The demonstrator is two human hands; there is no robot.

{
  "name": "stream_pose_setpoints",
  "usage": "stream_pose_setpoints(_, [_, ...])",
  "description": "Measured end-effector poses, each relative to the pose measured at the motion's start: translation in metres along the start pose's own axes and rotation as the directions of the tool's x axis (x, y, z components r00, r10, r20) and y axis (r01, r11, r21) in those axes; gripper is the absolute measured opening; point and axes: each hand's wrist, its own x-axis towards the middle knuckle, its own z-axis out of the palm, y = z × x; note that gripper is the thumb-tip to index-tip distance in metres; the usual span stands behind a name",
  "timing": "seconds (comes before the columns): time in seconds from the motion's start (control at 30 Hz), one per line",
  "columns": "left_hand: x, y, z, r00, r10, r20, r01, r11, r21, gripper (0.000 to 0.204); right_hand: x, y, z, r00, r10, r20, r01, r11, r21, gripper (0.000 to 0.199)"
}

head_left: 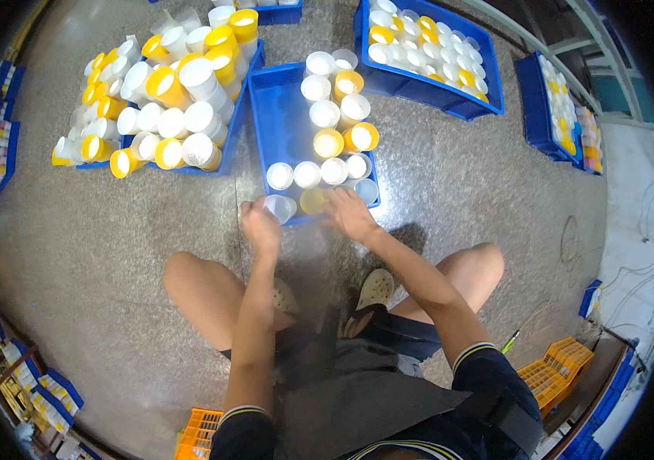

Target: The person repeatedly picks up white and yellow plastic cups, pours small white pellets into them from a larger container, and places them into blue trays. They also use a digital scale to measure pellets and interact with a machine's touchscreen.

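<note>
A shallow blue crate (pixel 277 115) stands on the floor before me, with white and yellow cups in rows along its right side and near end. At the crate's near left corner, my left hand (pixel 260 226) is closed on the side of a translucent white cup (pixel 278 208). Beside it, a yellow cup (pixel 313 202) looks smeared by motion, and the fingers of my right hand (pixel 352 216) close on its right side. A translucent pale cup (pixel 366 191) sits in the near right corner, just beyond my right hand.
At the left, a heap of white and yellow cups (pixel 181 123) overflows another blue crate (pixel 236 138). A blue crate full of cups (pixel 430 100) stands at the far right, with a further blue crate (pixel 539 115) beyond. Orange crates (pixel 553 376) lie at the lower right.
</note>
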Motion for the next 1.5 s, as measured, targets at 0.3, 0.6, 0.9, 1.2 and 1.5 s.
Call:
stream_pose_setpoints(0.3, [-0.008, 0.028, -0.044, 0.944, 0.049, 0.325, -0.071, 0.996, 0.054, 0.064, 0.007, -0.010, -0.002, 0.990, -0.126, 0.056, 0.123, 0.991, 0.050, 0.079])
stream_pose_setpoints(0.6, [-0.010, -0.060, -0.231, 0.408, 0.659, 0.632, -0.717, 0.660, -0.225, 0.055, -0.101, 0.031, -0.118, 0.933, -0.239, 0.267, 0.217, 0.970, 0.111, 0.068])
stream_pose_setpoints(0.9, [0.006, -0.048, -0.211, 0.094, 0.873, 0.479, -0.808, 0.348, -0.475, 0.043, -0.242, 0.048, -0.162, 0.809, -0.475, 0.345, 0.389, 0.874, 0.290, 0.049])
stream_pose_setpoints(1.2, [-0.002, 0.013, -0.257, -0.216, 0.740, 0.637, -0.694, 0.342, -0.633, 0.049, -0.261, -0.009, -0.238, 0.832, -0.321, 0.452, 0.182, 0.928, 0.324, 0.040])
stream_pose_setpoints(1.5, [-0.048, 0.283, -0.316, 0.270, -0.017, 0.963, -0.240, 0.967, 0.084, 0.026, -0.289, -0.162, -0.282, 0.707, 0.319, 0.632, -0.641, 0.666, 0.381, 0.043])
